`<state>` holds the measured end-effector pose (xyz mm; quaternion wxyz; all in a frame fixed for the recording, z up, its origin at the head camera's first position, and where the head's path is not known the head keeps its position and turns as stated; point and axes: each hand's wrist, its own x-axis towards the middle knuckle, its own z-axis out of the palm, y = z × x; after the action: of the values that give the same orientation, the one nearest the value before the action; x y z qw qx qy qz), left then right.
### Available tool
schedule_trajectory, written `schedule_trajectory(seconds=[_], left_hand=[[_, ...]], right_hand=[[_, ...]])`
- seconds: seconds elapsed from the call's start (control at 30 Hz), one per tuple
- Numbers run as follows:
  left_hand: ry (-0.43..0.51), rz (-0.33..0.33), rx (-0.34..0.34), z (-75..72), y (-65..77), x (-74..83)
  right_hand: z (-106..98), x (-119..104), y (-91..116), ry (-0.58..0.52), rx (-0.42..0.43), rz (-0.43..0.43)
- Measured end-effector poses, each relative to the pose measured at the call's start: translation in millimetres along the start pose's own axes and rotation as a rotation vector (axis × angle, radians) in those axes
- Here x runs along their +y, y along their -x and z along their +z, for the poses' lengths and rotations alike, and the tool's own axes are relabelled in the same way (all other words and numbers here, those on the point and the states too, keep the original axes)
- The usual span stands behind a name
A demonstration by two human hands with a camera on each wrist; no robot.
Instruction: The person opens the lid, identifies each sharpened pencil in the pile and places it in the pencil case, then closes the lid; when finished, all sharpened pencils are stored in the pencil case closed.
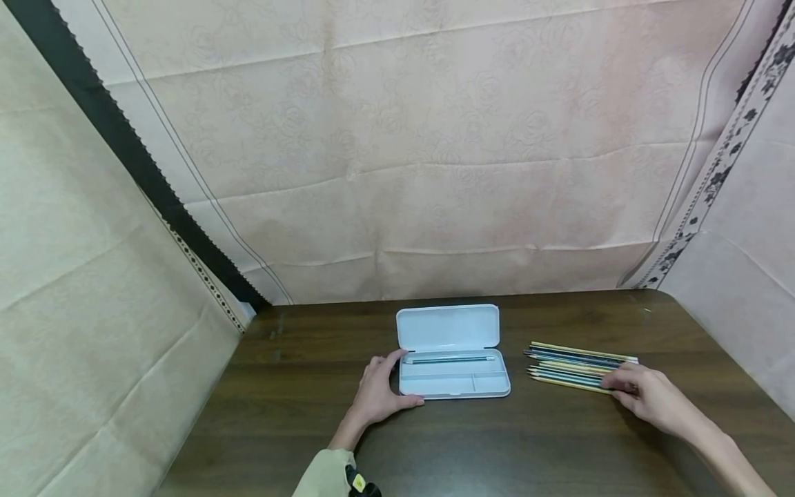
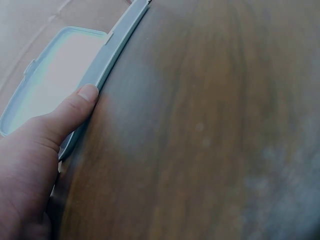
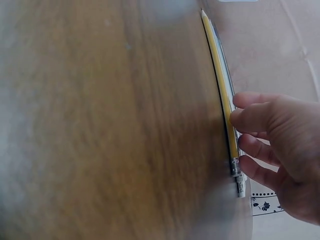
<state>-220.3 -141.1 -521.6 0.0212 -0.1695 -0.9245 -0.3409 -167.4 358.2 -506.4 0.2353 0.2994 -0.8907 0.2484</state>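
Note:
A light blue pencil case (image 1: 456, 384) lies on the table with its lid (image 1: 448, 327) raised at the back. One teal pencil (image 1: 450, 359) rests along its rear compartment. My left hand (image 1: 377, 392) holds the case's left end, thumb at the front edge and a finger by the hinge corner; in the left wrist view the thumb (image 2: 80, 107) presses the rim. To the right, several pencils (image 1: 568, 362) lie side by side, points toward the case. My right hand (image 1: 651, 398) pinches a yellow pencil (image 3: 217, 60) at the front of this row, near its eraser end.
The brown wooden table (image 1: 286, 428) ends at a pale cloth hanging (image 1: 435, 172) behind it. More cloth panels (image 1: 93, 310) flank the left and right sides. A dark band (image 1: 124, 145) runs down the left cloth.

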Motion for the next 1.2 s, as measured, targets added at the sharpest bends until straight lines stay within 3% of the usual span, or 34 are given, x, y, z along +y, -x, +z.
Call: schedule_trajectory(seconds=[0.4, 0.8, 1.2], left_hand=[[0.0, 0.009, 0.0, -0.1, -0.5, -1.4], [0.005, -0.005, -0.005, -0.2, -0.2, -1.1], [0.005, -0.009, -0.01, 0.0, -1.1, -0.3]], right_hand=[[1.6, 1.4, 0.4, 0.078, -0.032, 0.001], [-0.6, -2.1, -1.5, 0.105, -0.116, 0.036], [-2.3, -0.1, -0.3, 0.08, -0.073, -0.008]])
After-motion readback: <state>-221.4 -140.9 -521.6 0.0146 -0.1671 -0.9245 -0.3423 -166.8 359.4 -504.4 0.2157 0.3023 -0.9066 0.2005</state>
